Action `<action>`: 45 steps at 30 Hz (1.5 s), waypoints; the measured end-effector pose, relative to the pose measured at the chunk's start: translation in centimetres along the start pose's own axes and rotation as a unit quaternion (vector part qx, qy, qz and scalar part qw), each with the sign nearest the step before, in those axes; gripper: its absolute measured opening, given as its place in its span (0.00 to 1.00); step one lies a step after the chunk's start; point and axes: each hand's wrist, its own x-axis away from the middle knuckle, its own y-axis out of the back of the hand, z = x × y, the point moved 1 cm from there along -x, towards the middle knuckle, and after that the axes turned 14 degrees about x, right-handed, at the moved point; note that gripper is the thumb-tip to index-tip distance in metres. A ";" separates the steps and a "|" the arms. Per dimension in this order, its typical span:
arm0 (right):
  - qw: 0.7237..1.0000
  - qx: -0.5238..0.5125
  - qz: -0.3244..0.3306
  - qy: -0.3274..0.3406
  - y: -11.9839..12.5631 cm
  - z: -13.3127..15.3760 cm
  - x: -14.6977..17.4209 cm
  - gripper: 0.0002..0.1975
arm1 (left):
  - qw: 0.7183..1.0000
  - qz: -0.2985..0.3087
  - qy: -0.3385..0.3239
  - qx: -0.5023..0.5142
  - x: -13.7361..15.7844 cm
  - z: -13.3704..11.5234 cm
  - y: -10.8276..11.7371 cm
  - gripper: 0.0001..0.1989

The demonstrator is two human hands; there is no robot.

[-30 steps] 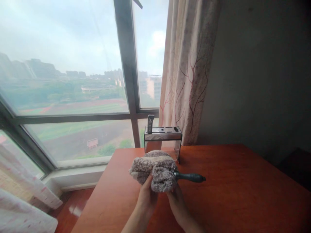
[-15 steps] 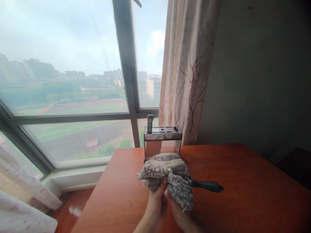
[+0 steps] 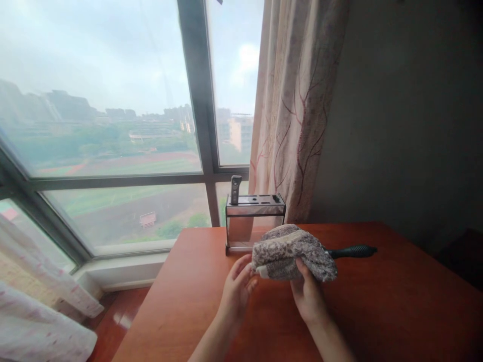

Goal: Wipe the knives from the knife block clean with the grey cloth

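Observation:
A shaggy grey cloth (image 3: 290, 246) is wrapped around a long tool in front of me. Only the tool's ribbed black handle (image 3: 354, 251) sticks out at the right; the part inside the cloth is hidden. My right hand (image 3: 309, 294) grips the bundle from below, thumb on the near face and the other fingers mostly hidden. At the bundle's left end, my left hand (image 3: 237, 284) has curled fingers closed on the cloth's edge. Behind the bundle stands a clear-sided knife block (image 3: 254, 206) with a metal-framed top, holding one upright grey handle (image 3: 236, 190).
The reddish-brown wooden table (image 3: 181, 291) lies under my hands. Beyond it are a large window (image 3: 124, 183) and a patterned curtain (image 3: 294, 110). A dark wall (image 3: 396, 125) is at the right, and another curtain (image 3: 41, 322) hangs low at the left.
The wrapped tool has moved right and slightly up. My hands, together under its middle before, are now apart: the left at the left end, the right further right. A silver tip is no longer visible.

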 end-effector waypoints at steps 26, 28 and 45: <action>0.978 -0.143 -0.041 -0.145 -0.4 0.5 -0.6 0.25 | 0.870 0.266 0.051 -0.413 2.0 0.4 -1.2 0.15; 0.984 -0.136 -0.029 -0.116 -0.4 0.8 -0.6 0.26 | 0.894 0.250 0.123 -0.351 1.8 0.8 -0.8 0.18; 0.997 -0.037 -0.020 -0.068 -1.4 2.2 0.8 0.23 | 0.921 0.233 0.056 -0.307 1.2 0.7 -1.2 0.22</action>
